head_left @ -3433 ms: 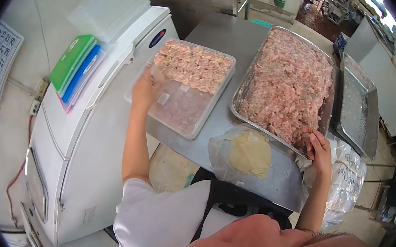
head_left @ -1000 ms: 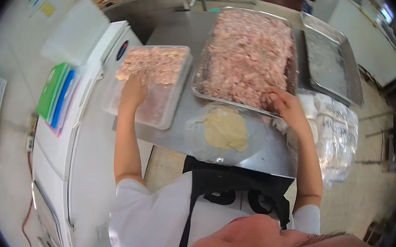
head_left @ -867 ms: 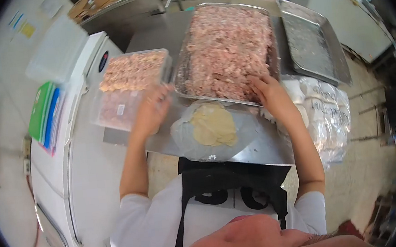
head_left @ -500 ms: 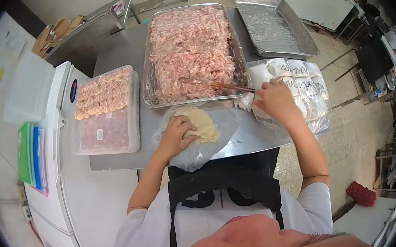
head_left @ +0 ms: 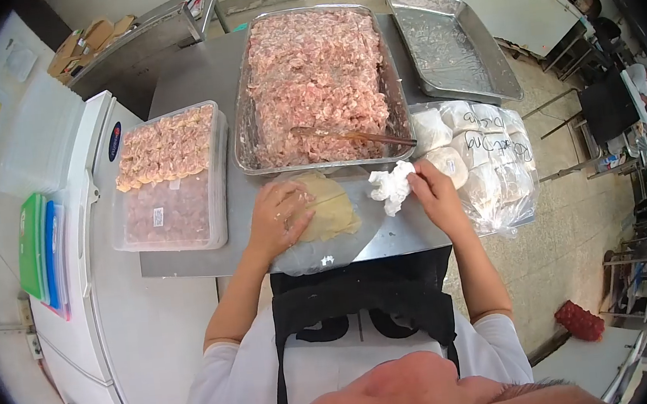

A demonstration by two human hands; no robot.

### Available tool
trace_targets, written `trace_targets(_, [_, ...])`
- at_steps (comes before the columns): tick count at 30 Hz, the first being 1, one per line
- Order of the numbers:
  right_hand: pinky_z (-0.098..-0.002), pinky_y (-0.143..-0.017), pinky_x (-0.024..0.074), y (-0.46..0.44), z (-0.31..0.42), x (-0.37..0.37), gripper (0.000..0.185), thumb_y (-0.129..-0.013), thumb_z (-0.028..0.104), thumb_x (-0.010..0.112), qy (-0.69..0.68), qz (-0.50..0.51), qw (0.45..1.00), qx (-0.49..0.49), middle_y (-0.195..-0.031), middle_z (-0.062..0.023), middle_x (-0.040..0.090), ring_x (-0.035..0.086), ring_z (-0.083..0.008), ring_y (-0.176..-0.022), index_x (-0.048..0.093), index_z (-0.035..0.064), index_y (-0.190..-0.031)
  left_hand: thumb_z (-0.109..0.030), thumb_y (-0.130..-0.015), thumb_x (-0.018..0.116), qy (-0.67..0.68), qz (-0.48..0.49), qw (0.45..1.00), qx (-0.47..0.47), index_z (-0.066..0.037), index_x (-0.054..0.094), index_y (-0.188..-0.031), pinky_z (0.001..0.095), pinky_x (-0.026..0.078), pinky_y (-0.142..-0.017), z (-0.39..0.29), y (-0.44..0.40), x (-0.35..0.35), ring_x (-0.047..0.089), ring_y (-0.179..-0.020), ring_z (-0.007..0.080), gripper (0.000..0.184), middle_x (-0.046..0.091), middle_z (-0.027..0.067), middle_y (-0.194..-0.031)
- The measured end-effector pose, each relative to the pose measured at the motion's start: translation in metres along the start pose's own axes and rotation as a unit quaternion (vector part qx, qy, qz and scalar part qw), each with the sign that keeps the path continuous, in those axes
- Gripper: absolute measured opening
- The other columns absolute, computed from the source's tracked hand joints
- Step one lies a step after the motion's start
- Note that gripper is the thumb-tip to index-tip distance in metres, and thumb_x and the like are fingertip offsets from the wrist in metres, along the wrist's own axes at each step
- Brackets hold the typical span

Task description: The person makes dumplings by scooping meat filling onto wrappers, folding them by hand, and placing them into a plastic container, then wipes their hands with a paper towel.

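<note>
My left hand [head_left: 280, 215] lies with spread fingers on a stack of thin yellowish wrappers [head_left: 329, 208] on clear plastic. My right hand [head_left: 435, 191] pinches a crumpled white cloth or tissue [head_left: 392, 187] just right of the wrappers. Behind them stands a metal tray of minced meat [head_left: 316, 86], with a wooden stick [head_left: 356, 134] lying across its near right part. A lidless plastic container [head_left: 216, 181] at the left has rows of filled pieces [head_left: 166, 147] in its far part and a transparent sheet with a small label over its near part.
A second metal tray [head_left: 461, 48] stands at the back right. Below it, a plastic bag of round white packs [head_left: 483, 159] lies at the table's right edge. On the left are a white freezer [head_left: 147, 312] and green and blue lids [head_left: 34, 245]. The steel table's front edge borders my apron.
My right hand has come down from the tray's corner and now holds the white cloth or tissue. My left hand has shifted slightly left and its fingers are flatter on the wrappers.
</note>
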State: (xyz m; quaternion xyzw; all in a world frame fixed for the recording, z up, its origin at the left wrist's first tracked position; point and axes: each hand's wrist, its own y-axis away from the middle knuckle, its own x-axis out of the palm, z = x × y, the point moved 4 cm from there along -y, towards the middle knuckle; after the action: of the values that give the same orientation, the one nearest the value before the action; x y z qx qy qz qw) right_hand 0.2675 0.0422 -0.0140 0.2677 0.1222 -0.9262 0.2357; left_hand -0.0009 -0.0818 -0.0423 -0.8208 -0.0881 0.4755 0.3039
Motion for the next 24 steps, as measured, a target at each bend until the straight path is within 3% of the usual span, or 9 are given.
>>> trace_targets(2, [-0.0244, -0.06, 0.0469, -0.002, -0.017, 0.021, 0.012, -0.094, 0.012, 0.056, -0.207, 0.018, 0.976, 0.069, -0.08, -0.0035, 0.061, 0.057, -0.0091, -0.067, 0.061, 0.0007, -0.095, -0.022, -0.078, 0.075, 0.08, -0.037, 0.996, -0.018, -0.009, 0.061, -0.121, 0.0364, 0.047, -0.084, 0.003, 0.003, 0.009, 0.06, -0.092, 0.0287, 0.047, 0.063, 0.0102, -0.107])
trace_targets(3, [-0.0244, -0.06, 0.0469, -0.003, -0.023, 0.03, 0.012, -0.094, 0.012, 0.056, -0.206, 0.021, 0.976, 0.07, -0.08, -0.0035, 0.061, 0.057, -0.0091, -0.067, 0.061, 0.0007, -0.095, -0.022, -0.078, 0.075, 0.08, -0.037, 0.996, -0.021, -0.009, 0.061, -0.121, 0.0364, 0.047, -0.084, -0.008, -0.004, 0.01, 0.06, -0.092, 0.0287, 0.047, 0.063, 0.0102, -0.107])
trace_targets(5, [-0.0221, -0.059, 0.0469, -0.001, -0.026, 0.05, 0.015, -0.095, 0.014, 0.056, -0.219, 0.074, 0.972, 0.035, -0.082, -0.0016, 0.062, 0.057, -0.0074, -0.067, 0.061, 0.001, -0.101, -0.024, -0.079, 0.077, 0.276, 0.018, 0.939, -0.205, -0.009, 0.05, -0.134, 0.0337, 0.047, -0.082, -0.026, -0.021, 0.02, 0.059, -0.091, 0.0204, 0.063, 0.062, 0.0069, -0.102])
trace_targets(8, [-0.0236, -0.065, 0.0482, 0.0, -0.01, 0.059, 0.016, -0.095, 0.011, 0.057, -0.205, 0.093, 0.973, 0.044, -0.085, -0.0023, 0.062, 0.058, -0.008, -0.071, 0.059, 0.0012, -0.107, -0.01, -0.082, 0.073, 0.415, 0.062, 0.875, -0.242, -0.007, 0.038, -0.142, 0.026, 0.043, -0.082, -0.028, -0.02, 0.045, 0.055, -0.1, 0.0108, 0.069, 0.058, 0.0024, -0.104])
trace_targets(11, [-0.0243, -0.071, 0.0484, 0.003, -0.009, 0.064, 0.017, -0.095, 0.009, 0.057, -0.19, 0.094, 0.977, 0.032, -0.09, -0.0021, 0.062, 0.058, -0.0081, -0.078, 0.058, 0.0007, -0.109, -0.015, -0.08, 0.076, 0.502, 0.009, 0.829, -0.247, -0.007, 0.035, -0.142, 0.0258, 0.046, -0.08, -0.024, -0.016, 0.055, 0.057, -0.09, 0.0113, 0.075, 0.058, 0.0036, -0.101])
trace_targets(18, [-0.0234, -0.075, 0.0473, 0.003, -0.022, 0.059, 0.018, -0.096, 0.012, 0.056, -0.293, 0.081, 0.952, 0.041, -0.093, -0.0022, 0.063, 0.058, -0.0083, -0.084, 0.058, 0.0009, -0.109, -0.003, -0.083, 0.068, 0.528, -0.021, 0.806, -0.267, -0.005, 0.036, -0.141, 0.0248, 0.046, -0.082, -0.007, -0.004, 0.055, 0.057, -0.092, 0.011, 0.066, 0.058, 0.0038, -0.102])
trace_targets(20, [-0.0246, -0.074, 0.0488, -0.002, -0.025, 0.053, 0.02, -0.096, 0.014, 0.055, -0.349, 0.077, 0.931, 0.076, -0.091, -0.0027, 0.063, 0.06, -0.0101, -0.081, 0.058, 0.0008, -0.111, 0.002, -0.085, 0.061, 0.539, -0.036, 0.793, -0.281, -0.004, 0.036, -0.14, 0.0291, 0.047, -0.091, -0.004, -0.005, 0.05, 0.058, -0.099, 0.0127, 0.061, 0.058, 0.0058, -0.111])
trace_targets(23, [-0.0275, -0.072, 0.0515, -0.006, -0.026, 0.05, 0.02, -0.099, 0.015, 0.052, -0.407, 0.08, 0.903, 0.113, -0.094, -0.0052, 0.063, 0.061, -0.0136, -0.081, 0.058, 0.0008, -0.11, 0.0, -0.087, 0.062, 0.563, -0.061, 0.767, -0.302, -0.005, 0.036, -0.14, 0.0249, 0.047, -0.08, 0.0, -0.005, 0.048, 0.058, -0.092, 0.0103, 0.059, 0.06, 0.0042, -0.1])
trace_targets(24, [-0.0282, -0.072, 0.0513, -0.006, -0.022, 0.051, 0.02, -0.095, 0.017, 0.057, -0.401, 0.059, 0.908, 0.11, -0.097, -0.0063, 0.062, 0.061, -0.0139, -0.084, 0.059, 0.0017, -0.108, 0.0, -0.087, 0.062, 0.562, -0.062, 0.767, -0.303, -0.005, 0.036, -0.14, 0.0249, 0.047, -0.08, 0.001, -0.005, 0.049, 0.058, -0.092, 0.0103, 0.059, 0.06, 0.0042, -0.1])
